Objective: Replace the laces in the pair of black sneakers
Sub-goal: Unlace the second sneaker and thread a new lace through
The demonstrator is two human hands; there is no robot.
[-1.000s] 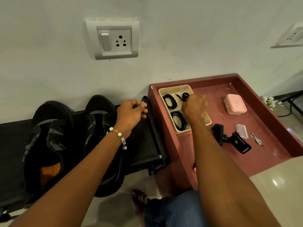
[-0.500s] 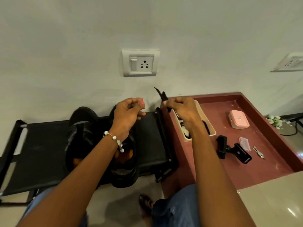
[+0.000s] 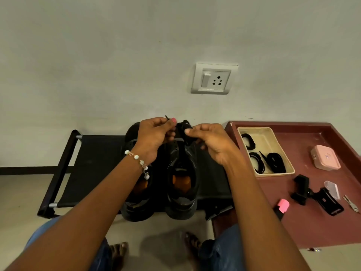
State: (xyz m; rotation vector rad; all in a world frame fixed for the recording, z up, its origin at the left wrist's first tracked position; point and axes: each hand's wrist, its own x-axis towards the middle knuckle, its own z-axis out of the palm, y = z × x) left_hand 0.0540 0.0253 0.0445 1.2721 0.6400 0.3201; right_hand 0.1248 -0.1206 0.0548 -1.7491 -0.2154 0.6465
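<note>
1. A bundled black lace [image 3: 184, 132] is held up between both hands, above the toes of the black sneakers [image 3: 180, 173], which stand side by side on a low black rack [image 3: 93, 165] against the wall.
2. The left hand [image 3: 154, 137] has its fingers curled, pinching one lace tip that pokes up past the thumb.
3. The right hand [image 3: 213, 142] grips the coiled part of the same lace, fingers bent round it.
4. The step in hand looks like undoing the bundle. It would go best by keeping the pinched tip fixed and letting the coil pay out loop by loop from the right hand, so no knot forms, then finding both ends before threading the lowest eyelets.
5. Both sneakers appear unlaced, orange insoles showing.
6. To the right, a beige tray [image 3: 259, 132] on the red counter [image 3: 304, 227] holds three more coiled black laces [image 3: 275, 163].
7. Beyond it lie a pink case [image 3: 325, 160] and a black clamp [image 3: 316, 198].
</note>
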